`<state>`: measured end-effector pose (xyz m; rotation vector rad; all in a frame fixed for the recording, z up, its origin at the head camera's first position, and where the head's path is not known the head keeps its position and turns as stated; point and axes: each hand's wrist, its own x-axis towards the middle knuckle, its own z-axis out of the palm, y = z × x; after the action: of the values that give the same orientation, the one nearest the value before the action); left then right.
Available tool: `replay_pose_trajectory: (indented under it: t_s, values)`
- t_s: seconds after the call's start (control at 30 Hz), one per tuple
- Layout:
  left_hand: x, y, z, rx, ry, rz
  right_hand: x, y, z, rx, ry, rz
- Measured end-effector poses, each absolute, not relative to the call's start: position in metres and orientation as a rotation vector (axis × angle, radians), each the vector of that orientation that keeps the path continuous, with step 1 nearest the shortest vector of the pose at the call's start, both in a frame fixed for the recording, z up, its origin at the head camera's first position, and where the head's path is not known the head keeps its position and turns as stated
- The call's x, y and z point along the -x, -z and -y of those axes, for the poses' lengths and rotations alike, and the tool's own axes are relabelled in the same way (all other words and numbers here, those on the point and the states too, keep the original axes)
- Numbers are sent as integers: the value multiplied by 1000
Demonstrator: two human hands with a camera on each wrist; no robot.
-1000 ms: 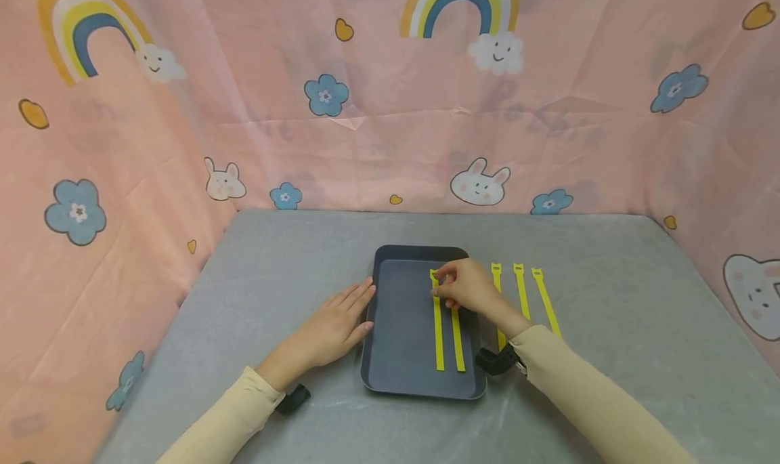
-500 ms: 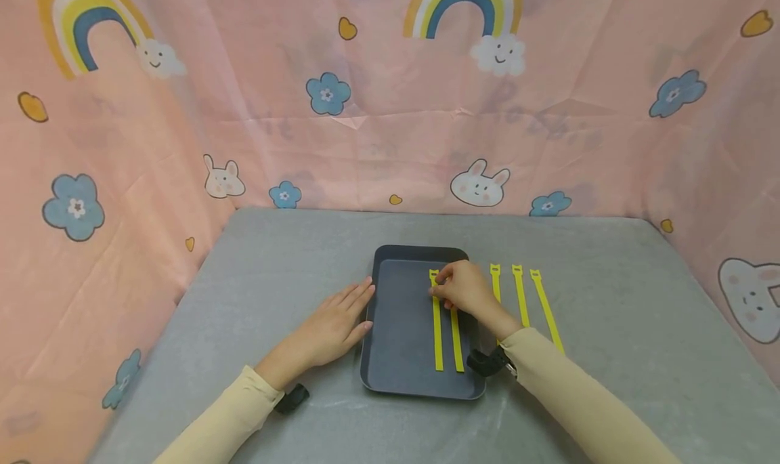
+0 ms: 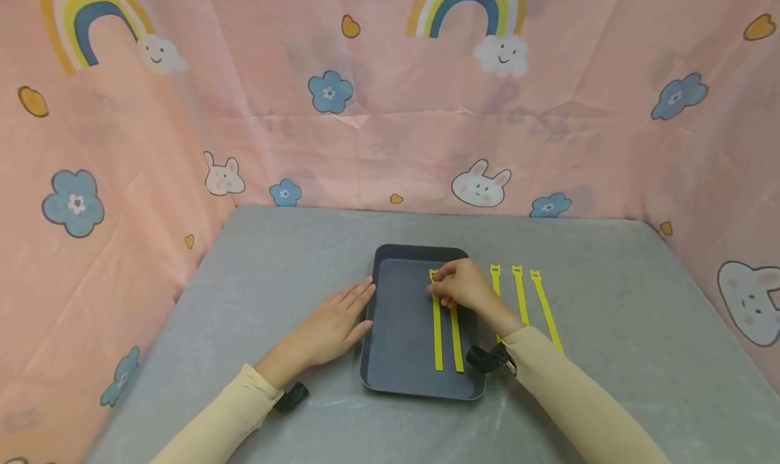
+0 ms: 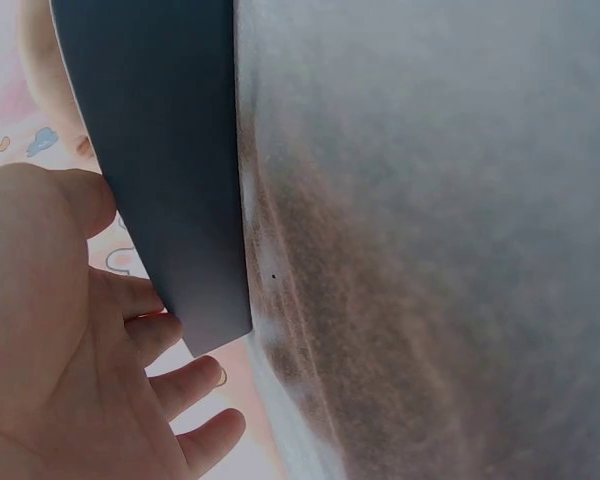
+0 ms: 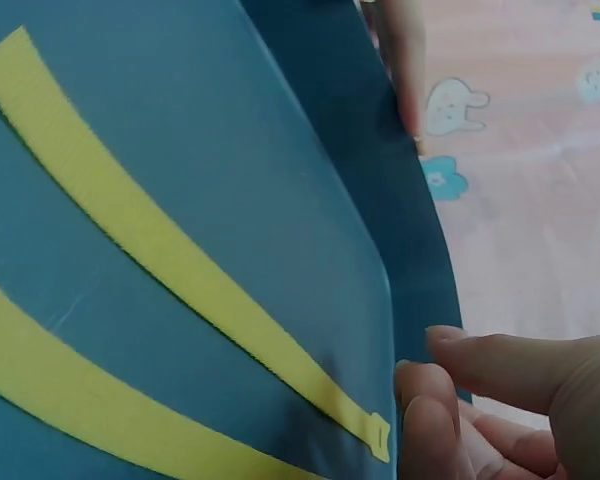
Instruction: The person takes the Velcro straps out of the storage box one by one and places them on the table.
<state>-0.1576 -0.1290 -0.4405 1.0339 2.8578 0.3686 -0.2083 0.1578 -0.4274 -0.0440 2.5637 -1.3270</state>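
A dark grey rectangular tray [image 3: 402, 328] lies on the table. My left hand [image 3: 332, 325] rests at its left wall with fingers extended; the left wrist view shows the thumb and fingers [image 4: 155, 335] against the outer side. Inside the tray lie two yellow hook-and-loop cable ties, a left one [image 3: 437, 335] and a right one [image 3: 457, 342], roughly parallel. Over their slotted heads is my right hand [image 3: 466, 288], fingers loosely bent. In the right wrist view its fingertips [image 5: 425, 385] are beside the flat slotted head of one tie, with nothing visibly pinched. The right tie's head is hidden.
Three more yellow cable ties, a near one [image 3: 496, 278], a middle one [image 3: 520, 291] and an outer one [image 3: 544, 305], lie right of the tray, partly behind my right arm. The grey table [image 3: 292, 261] is backed by a pink patterned cloth [image 3: 390, 132].
My right hand and forearm have shifted slightly left over the cable tie heads. The left hand, the tray and the ties stay in place.
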Motion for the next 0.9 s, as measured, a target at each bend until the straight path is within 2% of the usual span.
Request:
replay_pose_trajectory:
  t_s: [0.3,0.9]
  values:
    - [159,442,129,-1039,-373,-2859,209,424,-157,52,1411,-2500]
    - [159,441,130,-1046,-362,-2857,207,424,-150,106,1284,-2598]
